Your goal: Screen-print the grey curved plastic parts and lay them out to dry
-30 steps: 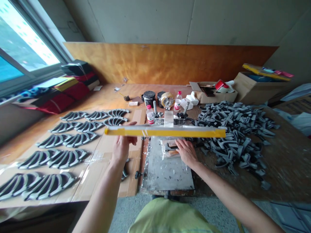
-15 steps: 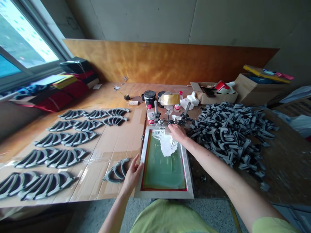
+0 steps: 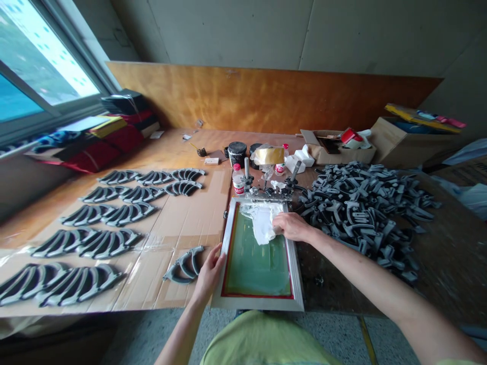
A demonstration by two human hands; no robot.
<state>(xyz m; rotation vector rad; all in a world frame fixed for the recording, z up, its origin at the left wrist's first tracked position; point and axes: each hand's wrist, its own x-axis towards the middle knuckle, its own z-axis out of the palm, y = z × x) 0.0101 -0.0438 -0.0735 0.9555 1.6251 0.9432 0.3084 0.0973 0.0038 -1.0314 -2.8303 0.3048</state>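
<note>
A screen-printing frame (image 3: 297, 284) with green mesh and red inner border lies flat before me at the table's near edge. My left hand (image 3: 209, 274) grips its left rail, fingers curled over the edge. My right hand (image 3: 291, 226) rests on the upper right of the mesh, closed on a white squeegee-like tool (image 3: 264, 225) smeared with white ink. A grey curved plastic part (image 3: 184, 263) lies just left of the frame on the cardboard.
Rows of grey curved parts (image 3: 106, 213) lie on cardboard at the left. A big heap of grey parts (image 3: 361, 208) sits right of the frame. Ink pots (image 3: 237, 152), bottles (image 3: 238, 180), tape and clamps crowd behind it. Boxes (image 3: 399, 144) stand back right.
The frame, raised on edge a second ago, has swung down flat. My left hand went from its top rail to its left rail; my right hand has drawn the white tool toward me.
</note>
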